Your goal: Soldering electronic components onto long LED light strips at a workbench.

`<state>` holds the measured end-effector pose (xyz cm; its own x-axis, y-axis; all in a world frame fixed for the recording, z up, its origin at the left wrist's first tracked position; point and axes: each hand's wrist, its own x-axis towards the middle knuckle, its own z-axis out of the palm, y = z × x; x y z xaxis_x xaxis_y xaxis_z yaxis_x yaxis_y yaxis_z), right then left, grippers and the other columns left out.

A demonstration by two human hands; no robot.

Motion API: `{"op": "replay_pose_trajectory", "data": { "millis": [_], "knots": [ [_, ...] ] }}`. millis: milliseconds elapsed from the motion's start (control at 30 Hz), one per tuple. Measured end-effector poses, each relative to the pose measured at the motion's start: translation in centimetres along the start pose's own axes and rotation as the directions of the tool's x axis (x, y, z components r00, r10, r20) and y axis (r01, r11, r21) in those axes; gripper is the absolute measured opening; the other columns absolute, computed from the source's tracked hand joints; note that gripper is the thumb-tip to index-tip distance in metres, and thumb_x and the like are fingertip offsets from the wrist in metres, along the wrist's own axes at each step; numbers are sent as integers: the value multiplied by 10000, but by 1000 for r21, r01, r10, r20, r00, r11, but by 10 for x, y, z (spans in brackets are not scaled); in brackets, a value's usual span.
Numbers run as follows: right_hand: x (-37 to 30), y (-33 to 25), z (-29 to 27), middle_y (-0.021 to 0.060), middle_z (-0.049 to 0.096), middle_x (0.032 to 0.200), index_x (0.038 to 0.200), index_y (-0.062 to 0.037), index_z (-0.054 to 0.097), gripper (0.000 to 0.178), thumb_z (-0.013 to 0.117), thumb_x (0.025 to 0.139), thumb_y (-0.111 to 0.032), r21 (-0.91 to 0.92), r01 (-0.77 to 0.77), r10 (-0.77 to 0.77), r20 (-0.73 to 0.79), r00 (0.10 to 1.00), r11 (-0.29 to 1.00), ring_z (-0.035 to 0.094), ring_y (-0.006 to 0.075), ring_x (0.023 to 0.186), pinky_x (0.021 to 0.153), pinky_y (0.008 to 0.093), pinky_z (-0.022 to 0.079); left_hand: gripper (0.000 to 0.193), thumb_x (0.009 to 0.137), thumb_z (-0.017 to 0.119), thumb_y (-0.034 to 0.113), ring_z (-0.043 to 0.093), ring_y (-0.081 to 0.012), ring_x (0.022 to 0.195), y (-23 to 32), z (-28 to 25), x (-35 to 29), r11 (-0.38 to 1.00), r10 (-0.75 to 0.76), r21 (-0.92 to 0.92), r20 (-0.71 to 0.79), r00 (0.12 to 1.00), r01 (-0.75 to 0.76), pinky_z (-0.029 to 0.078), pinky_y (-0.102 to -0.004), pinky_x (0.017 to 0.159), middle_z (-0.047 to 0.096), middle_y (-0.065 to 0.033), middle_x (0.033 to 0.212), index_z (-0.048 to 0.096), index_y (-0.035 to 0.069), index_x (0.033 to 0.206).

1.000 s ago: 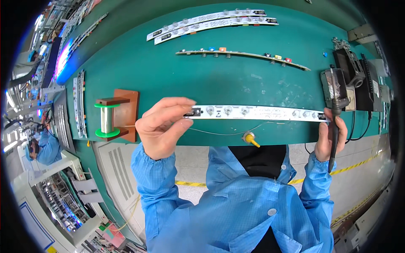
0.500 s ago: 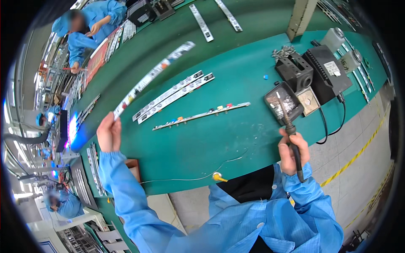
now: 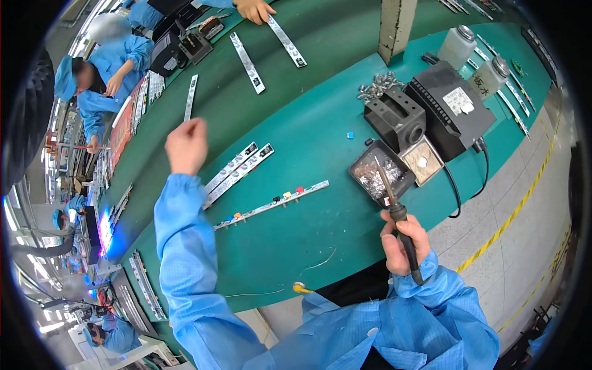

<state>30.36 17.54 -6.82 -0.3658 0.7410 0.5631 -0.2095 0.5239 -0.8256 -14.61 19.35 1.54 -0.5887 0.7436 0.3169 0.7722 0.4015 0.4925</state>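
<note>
Our right hand fisted round iron, tip far-left over tray; left hand closed, contents unclear, strips just right.

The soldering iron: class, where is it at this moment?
In the head view, the soldering iron is at the right, gripped in the right hand, its tip over the black tray of solder scraps beside the black soldering station.
</note>
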Motion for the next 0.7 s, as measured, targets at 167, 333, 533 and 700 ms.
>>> {"op": "replay_pose_trajectory", "data": {
  "millis": [167, 333, 533, 700],
  "knots": [
    [6, -3, -2, 306, 597, 1117, 1262, -50, 437, 451, 615, 851, 2, -85, 41, -39, 29, 999, 996, 595, 196, 645, 593, 327, 503, 261, 834, 650, 236, 692, -245, 779, 76, 54, 14, 991, 95, 73, 219, 971, -114, 526, -338, 724, 711, -154, 844, 712, 15, 959],
    [3, -2, 0, 311, 600, 1108, 1258, -56, 436, 465, 598, 830, 22, -105, 18, -20, -13, 1000, 994, 605, 204, 640, 602, 347, 512, 192, 810, 609, 167, 669, -347, 841, 124, 93, 12, 992, 118, 2, 351, 929, -127, 521, -416, 806, 700, -169, 855, 724, 55, 915],
    [2, -3, 3, 306, 601, 1115, 1265, -63, 430, 472, 590, 828, 22, -90, 44, -50, -68, 996, 995, 611, 210, 646, 602, 355, 516, 174, 817, 626, 136, 682, -291, 805, 164, 134, 12, 924, 380, -204, 411, 829, -323, 531, -373, 772, 711, -143, 858, 724, 34, 919],
    [6, -3, 2, 305, 634, 1037, 1204, -20, 487, 545, 674, 712, 122, -59, 59, -64, -79, 995, 997, 640, 202, 643, 588, 326, 544, 240, 839, 590, 29, 650, -283, 916, 191, 163, 3, 885, 446, -349, 441, 779, -309, 514, -362, 834, 666, -149, 999, 709, 48, 1046]
  ]
}}
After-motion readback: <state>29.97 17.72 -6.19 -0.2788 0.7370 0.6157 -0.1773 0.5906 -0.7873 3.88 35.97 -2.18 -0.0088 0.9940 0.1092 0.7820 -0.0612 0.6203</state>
